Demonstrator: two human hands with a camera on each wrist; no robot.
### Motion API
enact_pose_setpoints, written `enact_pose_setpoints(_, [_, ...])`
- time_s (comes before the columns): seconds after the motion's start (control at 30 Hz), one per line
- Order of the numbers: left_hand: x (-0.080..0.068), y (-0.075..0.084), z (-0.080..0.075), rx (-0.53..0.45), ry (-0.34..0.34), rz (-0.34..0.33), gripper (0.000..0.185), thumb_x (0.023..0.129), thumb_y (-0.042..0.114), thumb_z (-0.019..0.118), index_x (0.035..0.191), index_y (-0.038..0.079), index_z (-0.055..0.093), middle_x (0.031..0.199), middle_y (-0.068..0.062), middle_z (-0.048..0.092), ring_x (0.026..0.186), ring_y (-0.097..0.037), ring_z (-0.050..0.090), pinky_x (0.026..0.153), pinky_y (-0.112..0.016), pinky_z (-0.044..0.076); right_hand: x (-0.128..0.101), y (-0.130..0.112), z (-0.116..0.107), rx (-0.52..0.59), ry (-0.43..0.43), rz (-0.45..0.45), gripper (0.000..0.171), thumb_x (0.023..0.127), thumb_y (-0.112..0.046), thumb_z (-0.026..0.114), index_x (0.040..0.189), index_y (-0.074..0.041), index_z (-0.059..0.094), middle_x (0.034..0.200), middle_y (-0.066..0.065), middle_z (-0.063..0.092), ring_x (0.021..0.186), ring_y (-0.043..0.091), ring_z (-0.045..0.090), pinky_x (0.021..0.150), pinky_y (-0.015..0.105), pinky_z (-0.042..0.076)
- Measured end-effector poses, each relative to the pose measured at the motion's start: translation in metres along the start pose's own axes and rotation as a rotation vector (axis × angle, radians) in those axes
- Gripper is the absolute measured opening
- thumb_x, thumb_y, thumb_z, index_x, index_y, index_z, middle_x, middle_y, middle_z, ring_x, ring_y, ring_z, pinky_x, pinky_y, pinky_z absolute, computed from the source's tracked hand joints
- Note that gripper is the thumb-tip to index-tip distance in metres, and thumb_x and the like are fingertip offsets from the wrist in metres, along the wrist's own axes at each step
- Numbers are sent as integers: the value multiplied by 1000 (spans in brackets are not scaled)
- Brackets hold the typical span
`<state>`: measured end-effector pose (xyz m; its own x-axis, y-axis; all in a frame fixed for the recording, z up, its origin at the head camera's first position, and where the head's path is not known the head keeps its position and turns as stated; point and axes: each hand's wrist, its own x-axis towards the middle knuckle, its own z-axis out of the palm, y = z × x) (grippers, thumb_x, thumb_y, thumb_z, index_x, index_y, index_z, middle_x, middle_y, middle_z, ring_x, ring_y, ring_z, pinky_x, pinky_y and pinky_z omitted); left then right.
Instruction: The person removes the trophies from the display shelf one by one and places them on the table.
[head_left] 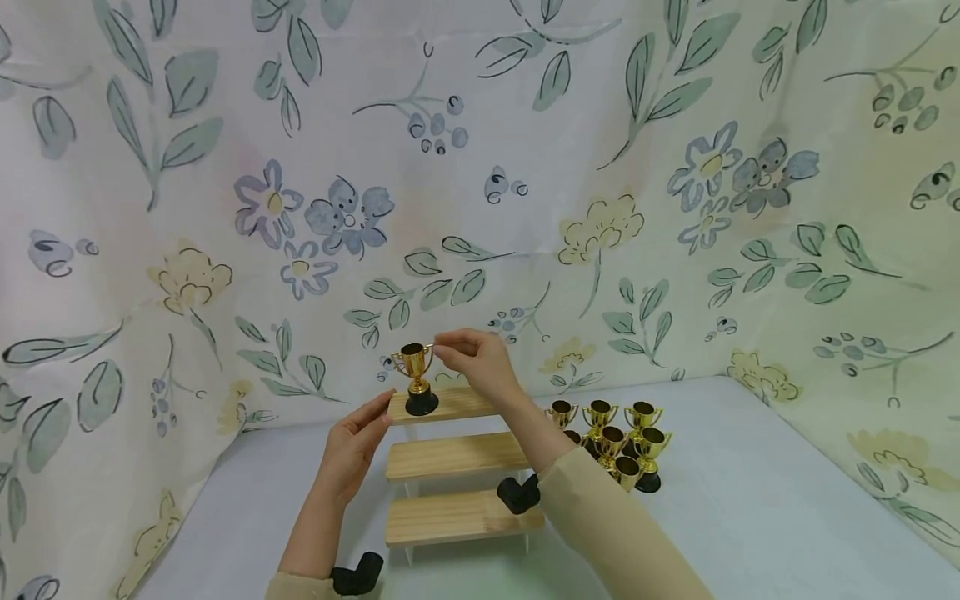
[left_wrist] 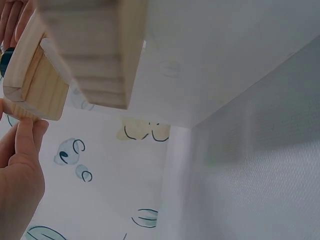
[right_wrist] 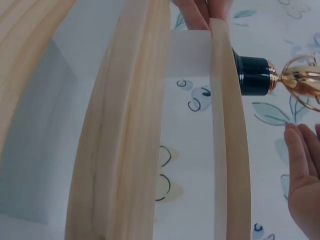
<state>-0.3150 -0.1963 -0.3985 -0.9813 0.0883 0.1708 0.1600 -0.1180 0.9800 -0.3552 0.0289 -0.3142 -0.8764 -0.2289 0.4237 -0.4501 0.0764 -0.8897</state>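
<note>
A small gold trophy cup (head_left: 417,367) with a black base stands upright on the left end of the top step of a three-tier wooden display stand (head_left: 461,454). My left hand (head_left: 352,446) grips the left end of that top step, fingertips at the board's end in the left wrist view. Beside the trophy's right handle is my right hand (head_left: 480,362), its fingers stretched out; the right wrist view shows them slightly apart from the cup. That view also has the trophy's black base (right_wrist: 252,76) against the top board (right_wrist: 232,130).
Several more gold trophies (head_left: 643,415) stand grouped on the white table (head_left: 750,500) right of the stand, some partly hidden by the right forearm. The two lower steps (head_left: 450,521) project toward me. A floral cloth (head_left: 480,250) hangs behind.
</note>
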Motion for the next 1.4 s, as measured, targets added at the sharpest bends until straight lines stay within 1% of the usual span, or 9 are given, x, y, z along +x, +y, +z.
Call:
enact_pose_setpoints(0.2, [0, 2, 1, -3, -1, 0, 55, 99, 8, 57, 150, 1, 38, 159, -14, 34, 117, 14, 54, 103, -6, 44, 1, -4, 7, 3, 0, 26, 33, 94, -25, 68, 121, -6, 69, 122, 14, 71, 112, 33, 69, 91, 32, 62])
enact_pose_setpoints(0.47, [1, 2, 1, -4, 11, -2, 54, 99, 8, 56, 150, 0, 39, 158, -15, 36, 117, 13, 55, 103, -7, 45, 4, -6, 11, 60, 9, 52, 29, 94, -23, 67, 117, -6, 71, 118, 16, 72, 107, 26, 72, 89, 32, 62])
enact_pose_setpoints(0.6, [1, 1, 1, 2, 20, -10, 54, 99, 8, 57, 150, 2, 40, 151, -6, 44, 117, 13, 56, 103, -7, 46, 5, -3, 12, 65, 13, 59, 26, 95, -20, 67, 115, -5, 71, 115, 17, 73, 104, 26, 73, 87, 31, 63])
enact_pose_setpoints(0.7, [2, -1, 1, 6, 27, -11, 54, 99, 9, 57, 149, 2, 41, 144, 2, 49, 118, 13, 55, 103, -7, 45, 6, -2, 13, 65, 19, 59, 24, 95, -19, 67, 114, -4, 72, 113, 18, 73, 102, 28, 73, 85, 31, 63])
enact_pose_setpoints(0.83, [1, 0, 1, 3, 18, -6, 54, 99, 9, 57, 150, 2, 40, 152, -5, 44, 118, 13, 55, 103, -6, 45, 5, -2, 14, 65, 27, 56, 23, 95, -17, 66, 112, -3, 72, 111, 19, 74, 97, 28, 74, 83, 31, 64])
enact_pose_setpoints(0.93, [1, 0, 1, 3, 15, -6, 54, 99, 8, 56, 150, 1, 40, 157, -12, 37, 117, 14, 55, 103, -6, 45, 5, -1, 14, 79, 30, 59, 22, 96, -15, 65, 112, -1, 71, 110, 20, 74, 93, 24, 75, 83, 30, 64])
enact_pose_setpoints(1.0, [1, -1, 1, 5, 19, -10, 54, 99, 8, 56, 150, 2, 40, 153, -7, 41, 117, 14, 55, 103, -6, 45, 5, 0, 14, 95, 28, 67, 22, 96, -14, 64, 112, 0, 71, 111, 21, 73, 93, 22, 75, 83, 30, 64])
enact_pose_setpoints(1.17, [1, -1, 0, 4, 25, -18, 53, 99, 8, 56, 150, 2, 40, 137, 9, 51, 117, 13, 55, 103, -6, 45, 4, 0, 11, 111, 30, 69, 21, 97, -13, 63, 111, 0, 70, 113, 21, 73, 95, 23, 74, 84, 31, 63])
enact_pose_setpoints(1.4, [0, -1, 0, -5, 32, -13, 54, 98, 9, 58, 149, 1, 41, 129, 16, 57, 117, 12, 57, 103, -7, 46, 2, -1, 6, 118, 43, 54, 20, 96, -11, 64, 110, 2, 71, 110, 23, 73, 92, 22, 75, 83, 32, 64])
